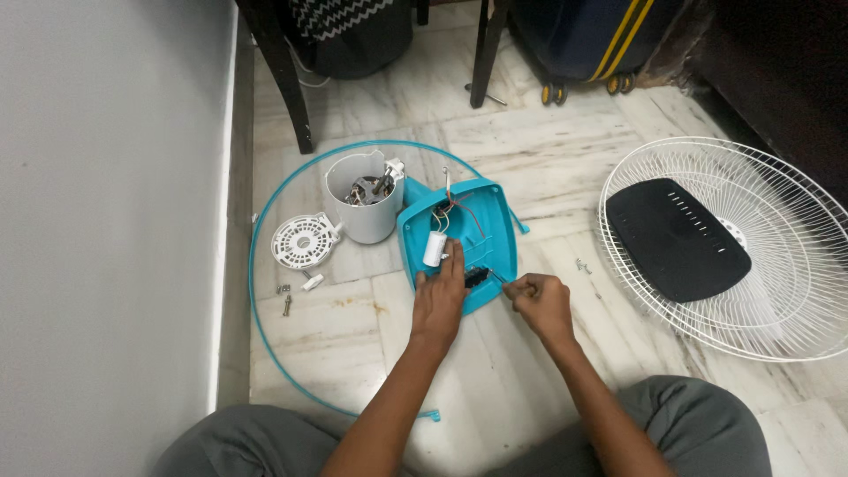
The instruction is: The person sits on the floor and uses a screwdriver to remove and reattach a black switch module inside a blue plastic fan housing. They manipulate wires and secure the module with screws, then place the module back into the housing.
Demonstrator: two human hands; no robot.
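On the pale veined marble floor (pixel 548 159) lies a turquoise plastic fan base housing (pixel 459 238), turned open side up, with red and white wires and a small white cylindrical capacitor (pixel 435 248) inside it. The left hand (pixel 439 299) rests flat on the housing's near edge, fingers spread and open, pressing just below the capacitor. The right hand (pixel 541 300) is closed around a thin metal tool (pixel 496 277), likely a screwdriver, whose tip meets a small black part (pixel 475 276) at the housing's lower rim. Touching the housing's left side stands a white plastic cup-shaped motor cover (pixel 364 205) with the motor visible within; beside that lies a white round slotted plastic disc (pixel 303 240), and a few small metal screws (pixel 285 299) sit just below it. A thin turquoise plastic ring (pixel 253 291) loops around all these parts, running close to the grey wall (pixel 106 221) on the left. Well apart on the right, a white wire fan guard (pixel 760 256) lies with a flat black plastic panel (pixel 676 238) on it. Bare floor lies between the housing and the guard. Dark chair legs (pixel 287 79) and a dark blue wheeled suitcase with yellow stripes (pixel 592 40) stand along the far edge. The person's grey-trousered knees (pixel 698 424) frame the near edge. No labels are legible.
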